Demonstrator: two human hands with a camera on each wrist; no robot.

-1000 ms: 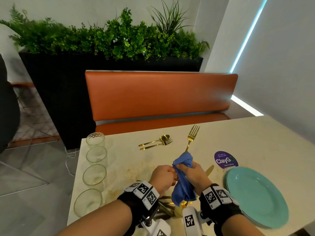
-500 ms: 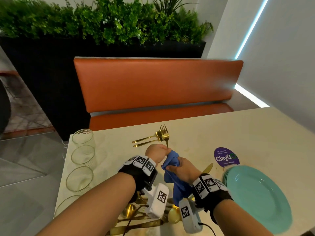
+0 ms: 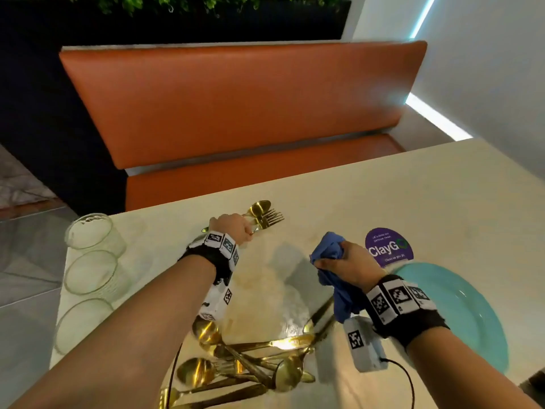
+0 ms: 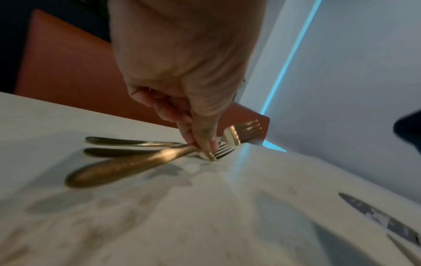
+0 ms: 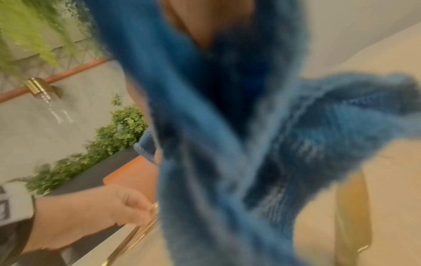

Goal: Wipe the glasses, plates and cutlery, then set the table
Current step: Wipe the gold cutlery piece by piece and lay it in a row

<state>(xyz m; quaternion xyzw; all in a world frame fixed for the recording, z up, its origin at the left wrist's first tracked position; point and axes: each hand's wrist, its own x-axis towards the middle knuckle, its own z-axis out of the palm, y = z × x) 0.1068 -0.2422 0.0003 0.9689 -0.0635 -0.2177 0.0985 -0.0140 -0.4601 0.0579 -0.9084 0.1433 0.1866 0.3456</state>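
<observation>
From the head view, the left hand (image 3: 233, 228) pinches a gold fork (image 3: 269, 218) beside a spoon (image 3: 259, 207) at the counter's (image 3: 383, 196) far edge. The right hand (image 3: 351, 268) grips a bunched blue cloth (image 3: 328, 249). Glasses (image 3: 91, 270) line the left; a teal plate (image 3: 460, 317) lies right; a heap of cutlery (image 3: 250, 364) lies near.

From the left wrist, fingertips (image 4: 205, 142) clamp the fork's (image 4: 127, 166) neck on the counter.

From the right wrist, the cloth (image 5: 227, 144) fills the view.

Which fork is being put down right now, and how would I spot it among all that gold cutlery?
Start at the orange bench and come down to the table's far edge, where a spoon and a fork already lie side by side. The fork in question sits across those two, its neck pinched by the left hand. Every other gold piece lies untouched, most in the heap at the near edge.
</observation>
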